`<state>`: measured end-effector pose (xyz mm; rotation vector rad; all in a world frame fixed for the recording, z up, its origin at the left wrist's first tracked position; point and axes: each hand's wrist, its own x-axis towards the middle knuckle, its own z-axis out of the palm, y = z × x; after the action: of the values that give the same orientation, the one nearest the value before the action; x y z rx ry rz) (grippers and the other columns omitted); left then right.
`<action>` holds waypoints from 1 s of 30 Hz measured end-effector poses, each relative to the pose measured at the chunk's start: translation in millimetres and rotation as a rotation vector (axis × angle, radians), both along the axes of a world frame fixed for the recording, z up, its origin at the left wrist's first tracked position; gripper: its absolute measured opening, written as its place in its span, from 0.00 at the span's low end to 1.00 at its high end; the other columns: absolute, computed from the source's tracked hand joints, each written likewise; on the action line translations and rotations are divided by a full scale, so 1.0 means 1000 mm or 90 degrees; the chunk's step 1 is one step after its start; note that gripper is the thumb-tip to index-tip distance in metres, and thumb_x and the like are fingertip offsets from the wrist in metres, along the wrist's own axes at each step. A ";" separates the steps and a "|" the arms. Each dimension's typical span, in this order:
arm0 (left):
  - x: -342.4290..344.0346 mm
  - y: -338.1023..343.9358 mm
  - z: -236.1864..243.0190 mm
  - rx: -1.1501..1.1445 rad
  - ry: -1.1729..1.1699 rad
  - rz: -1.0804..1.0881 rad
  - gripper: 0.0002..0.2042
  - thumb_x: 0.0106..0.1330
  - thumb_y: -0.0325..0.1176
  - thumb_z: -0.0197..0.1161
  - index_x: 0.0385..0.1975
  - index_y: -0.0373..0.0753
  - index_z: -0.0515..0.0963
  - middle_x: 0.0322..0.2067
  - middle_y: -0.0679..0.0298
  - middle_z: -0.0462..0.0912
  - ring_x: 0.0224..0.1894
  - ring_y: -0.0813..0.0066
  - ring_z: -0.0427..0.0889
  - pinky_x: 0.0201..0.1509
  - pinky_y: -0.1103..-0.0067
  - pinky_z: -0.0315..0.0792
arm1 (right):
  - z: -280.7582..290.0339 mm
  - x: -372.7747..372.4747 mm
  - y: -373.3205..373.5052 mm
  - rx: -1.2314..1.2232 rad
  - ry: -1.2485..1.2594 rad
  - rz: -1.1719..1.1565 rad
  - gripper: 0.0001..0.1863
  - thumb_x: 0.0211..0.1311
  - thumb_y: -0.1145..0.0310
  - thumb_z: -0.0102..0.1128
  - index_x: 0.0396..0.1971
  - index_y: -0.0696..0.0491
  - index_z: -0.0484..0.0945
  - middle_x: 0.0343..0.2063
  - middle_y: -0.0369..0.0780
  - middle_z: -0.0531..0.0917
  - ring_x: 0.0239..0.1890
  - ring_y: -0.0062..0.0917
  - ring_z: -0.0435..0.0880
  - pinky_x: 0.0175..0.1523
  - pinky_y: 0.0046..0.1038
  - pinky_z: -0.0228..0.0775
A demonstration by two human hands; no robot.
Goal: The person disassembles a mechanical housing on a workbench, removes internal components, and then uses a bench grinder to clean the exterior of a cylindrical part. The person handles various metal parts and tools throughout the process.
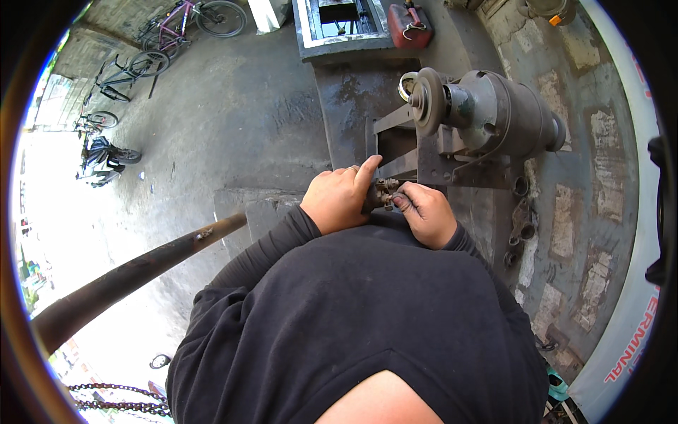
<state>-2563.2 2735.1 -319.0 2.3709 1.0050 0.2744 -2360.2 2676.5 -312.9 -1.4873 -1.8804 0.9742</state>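
Close in front of my body, my left hand (337, 198) is wrapped round a small dark cylindrical metal part (382, 192) with brownish fittings on its end. A ring sits on one finger, and the index finger points up and away. My right hand (428, 214) meets the part from the right, thumb and fingertips pinched at its fittings. Whether a separate small piece lies in that pinch is hidden. Just beyond my hands stands a bench grinder (494, 113), its round wheel (428, 101) facing left, on a metal frame (395, 127).
A red jerrycan (409, 28) and a framed basin (342, 48) stand ahead. Several bicycles (169, 35) and a motorcycle (106, 155) are at the far left. A thick pole (141, 272) slants along my left side. Rusty metal parts (521, 219) lie by the brick wall (565, 219) at right.
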 end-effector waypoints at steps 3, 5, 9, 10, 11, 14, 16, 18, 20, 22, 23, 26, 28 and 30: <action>0.001 0.001 0.003 0.027 0.003 -0.004 0.42 0.44 0.40 0.74 0.60 0.38 0.60 0.32 0.54 0.81 0.34 0.55 0.82 0.37 0.67 0.74 | -0.003 -0.001 -0.001 0.030 0.024 -0.009 0.09 0.66 0.70 0.52 0.30 0.61 0.74 0.24 0.48 0.76 0.27 0.40 0.76 0.33 0.32 0.66; 0.002 0.001 0.006 0.038 0.017 -0.012 0.41 0.44 0.39 0.73 0.60 0.38 0.60 0.32 0.54 0.81 0.34 0.56 0.82 0.37 0.67 0.74 | -0.003 -0.001 0.000 -0.045 0.062 -0.030 0.11 0.65 0.68 0.52 0.28 0.61 0.72 0.24 0.48 0.76 0.27 0.42 0.76 0.33 0.34 0.66; 0.006 0.001 0.003 0.084 0.059 -0.026 0.38 0.45 0.34 0.68 0.61 0.34 0.62 0.31 0.55 0.80 0.33 0.60 0.83 0.34 0.71 0.75 | -0.016 -0.004 -0.001 -0.262 0.253 -0.130 0.14 0.69 0.66 0.49 0.32 0.63 0.74 0.24 0.41 0.78 0.26 0.24 0.74 0.35 0.26 0.66; 0.008 0.001 0.000 0.092 0.071 -0.026 0.38 0.45 0.34 0.68 0.60 0.33 0.62 0.31 0.55 0.81 0.32 0.60 0.83 0.33 0.71 0.75 | -0.025 -0.003 -0.003 -0.273 0.261 -0.141 0.15 0.70 0.65 0.49 0.32 0.63 0.74 0.24 0.40 0.78 0.27 0.22 0.74 0.36 0.26 0.66; 0.010 0.001 -0.003 0.101 0.084 -0.026 0.37 0.46 0.33 0.67 0.60 0.33 0.62 0.30 0.55 0.81 0.31 0.60 0.83 0.33 0.71 0.75 | -0.034 -0.002 -0.004 -0.284 0.269 -0.151 0.16 0.70 0.64 0.48 0.32 0.63 0.74 0.24 0.40 0.78 0.27 0.21 0.74 0.36 0.26 0.66; 0.013 0.000 -0.006 0.072 0.090 -0.025 0.38 0.45 0.33 0.68 0.60 0.33 0.62 0.29 0.55 0.81 0.30 0.59 0.83 0.32 0.71 0.76 | -0.034 -0.004 -0.005 -0.189 0.182 -0.150 0.17 0.70 0.63 0.47 0.28 0.63 0.72 0.22 0.47 0.77 0.26 0.38 0.75 0.34 0.34 0.66; 0.013 0.000 0.002 0.009 0.084 -0.021 0.38 0.45 0.34 0.68 0.60 0.33 0.62 0.29 0.54 0.81 0.31 0.58 0.83 0.32 0.70 0.76 | -0.028 -0.006 -0.006 -0.113 0.114 -0.136 0.17 0.69 0.63 0.47 0.27 0.62 0.72 0.21 0.51 0.77 0.26 0.47 0.75 0.32 0.38 0.66; 0.012 0.000 0.007 -0.044 0.089 -0.017 0.39 0.44 0.35 0.69 0.59 0.33 0.62 0.29 0.53 0.81 0.31 0.58 0.84 0.32 0.69 0.76 | -0.025 -0.006 -0.007 -0.069 0.072 -0.120 0.16 0.69 0.63 0.47 0.26 0.61 0.72 0.22 0.51 0.77 0.26 0.48 0.76 0.32 0.39 0.66; 0.012 0.001 0.010 -0.085 0.107 -0.014 0.39 0.44 0.36 0.70 0.59 0.33 0.61 0.29 0.53 0.81 0.31 0.57 0.84 0.31 0.69 0.76 | -0.023 -0.008 -0.007 -0.038 0.045 -0.111 0.16 0.69 0.63 0.47 0.26 0.60 0.72 0.22 0.51 0.77 0.27 0.48 0.76 0.32 0.40 0.66; 0.010 0.002 0.006 -0.098 0.094 -0.010 0.40 0.43 0.37 0.70 0.59 0.33 0.61 0.29 0.52 0.81 0.31 0.57 0.84 0.31 0.68 0.76 | -0.021 -0.009 -0.005 -0.013 0.021 -0.100 0.15 0.69 0.64 0.48 0.27 0.59 0.72 0.22 0.50 0.77 0.27 0.48 0.76 0.32 0.41 0.66; 0.010 0.002 0.004 -0.105 0.087 -0.009 0.40 0.43 0.38 0.70 0.59 0.33 0.61 0.29 0.52 0.81 0.31 0.57 0.83 0.31 0.68 0.76 | -0.019 -0.010 -0.004 -0.002 0.011 -0.094 0.15 0.69 0.64 0.48 0.27 0.59 0.72 0.23 0.50 0.77 0.27 0.48 0.76 0.32 0.41 0.66; 0.009 0.002 0.002 -0.118 0.088 -0.008 0.40 0.43 0.38 0.70 0.59 0.33 0.61 0.30 0.52 0.81 0.32 0.56 0.83 0.32 0.68 0.77 | -0.020 -0.009 -0.003 0.015 -0.020 -0.075 0.14 0.68 0.64 0.48 0.27 0.59 0.71 0.23 0.50 0.77 0.27 0.48 0.77 0.33 0.42 0.67; 0.009 0.003 0.002 -0.120 0.075 -0.011 0.40 0.43 0.38 0.70 0.59 0.34 0.61 0.30 0.52 0.81 0.31 0.55 0.83 0.32 0.68 0.76 | -0.022 -0.008 -0.002 0.024 -0.038 -0.062 0.14 0.68 0.65 0.48 0.26 0.59 0.70 0.23 0.50 0.77 0.28 0.48 0.77 0.33 0.42 0.67; 0.008 0.003 0.002 -0.114 0.069 -0.012 0.40 0.43 0.37 0.70 0.60 0.34 0.61 0.30 0.52 0.81 0.32 0.55 0.83 0.32 0.67 0.76 | -0.024 -0.007 -0.002 0.037 -0.054 -0.049 0.14 0.68 0.65 0.48 0.26 0.59 0.70 0.23 0.50 0.77 0.28 0.48 0.77 0.33 0.42 0.67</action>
<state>-2554.9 2738.2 -317.0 2.2505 1.0112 0.0460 -2366.9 2675.0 -337.3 -1.5766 -1.8792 0.8266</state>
